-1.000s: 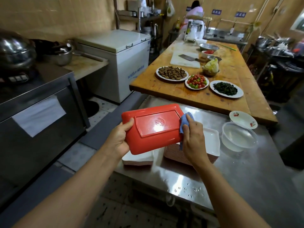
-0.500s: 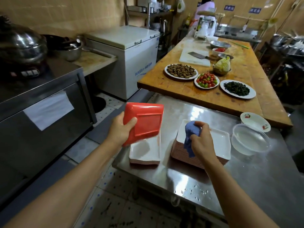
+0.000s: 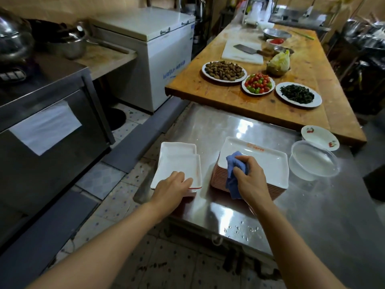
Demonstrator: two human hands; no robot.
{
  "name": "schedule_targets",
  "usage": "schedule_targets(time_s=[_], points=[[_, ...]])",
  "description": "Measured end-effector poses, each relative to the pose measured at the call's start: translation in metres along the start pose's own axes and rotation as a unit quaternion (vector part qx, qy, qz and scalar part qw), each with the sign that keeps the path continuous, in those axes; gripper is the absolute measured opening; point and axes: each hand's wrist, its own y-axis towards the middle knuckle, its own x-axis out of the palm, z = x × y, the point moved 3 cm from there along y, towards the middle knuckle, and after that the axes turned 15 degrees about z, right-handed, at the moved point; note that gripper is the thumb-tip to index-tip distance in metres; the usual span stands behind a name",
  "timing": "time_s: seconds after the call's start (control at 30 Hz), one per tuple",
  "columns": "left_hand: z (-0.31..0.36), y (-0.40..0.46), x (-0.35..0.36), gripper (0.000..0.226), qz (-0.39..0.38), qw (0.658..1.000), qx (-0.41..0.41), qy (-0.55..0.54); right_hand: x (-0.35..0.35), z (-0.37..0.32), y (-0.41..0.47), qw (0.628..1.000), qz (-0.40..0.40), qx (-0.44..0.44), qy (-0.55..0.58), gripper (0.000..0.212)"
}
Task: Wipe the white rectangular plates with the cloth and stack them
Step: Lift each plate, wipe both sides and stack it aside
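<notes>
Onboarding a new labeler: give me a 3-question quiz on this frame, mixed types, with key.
1. True or false: the right hand grips a blue cloth over the tall plate stack.
2. Multiple choice: where does the left hand rest? A) on the clear bowl B) on the near edge of the small plate stack C) on the cleaver
3. Fill in: the plate of red and green chillies sits between the plate of nuts and the plate of dark ____.

Key: 1 true; 2 B; 3 greens.
</notes>
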Motion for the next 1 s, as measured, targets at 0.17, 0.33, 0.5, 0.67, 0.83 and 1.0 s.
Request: schedule_targets(time_s=[0.17, 0.33, 0.5, 0.67, 0.83, 1.0], points=[[0.003, -0.007, 0.025, 0.039, -0.053, 0.998, -0.028, 0.034, -0.008, 0.006, -0.001, 1.000, 0.009, 0.012, 0.005, 0.020], [-0.002, -0.003, 0.040, 0.046, -0.097, 0.993, -0.050, 0.045, -0.014, 0.009, 0.000, 0.999, 0.031, 0.013, 0.014, 0.023], [-0.012, 0.008, 0.052, 0.054, -0.099, 0.992, -0.077, 0.033, -0.017, 0.013, 0.004, 0.998, 0.049, 0.021, 0.016, 0.026], [-0.017, 0.015, 0.062, 0.063, -0.121, 0.989, -0.086, 0.025, -0.018, 0.018, 0.006, 0.997, 0.052, 0.062, 0.016, 0.032], [-0.005, 0.043, 0.054, 0.053, -0.093, 0.986, -0.139, -0.009, -0.030, 0.020, 0.013, 0.995, 0.085, 0.053, -0.007, 0.034], [0.021, 0.094, 0.040, 0.056, -0.033, 0.965, -0.208, -0.158, -0.054, 0.023, 0.036, 0.984, 0.168, 0.037, -0.053, 0.021]])
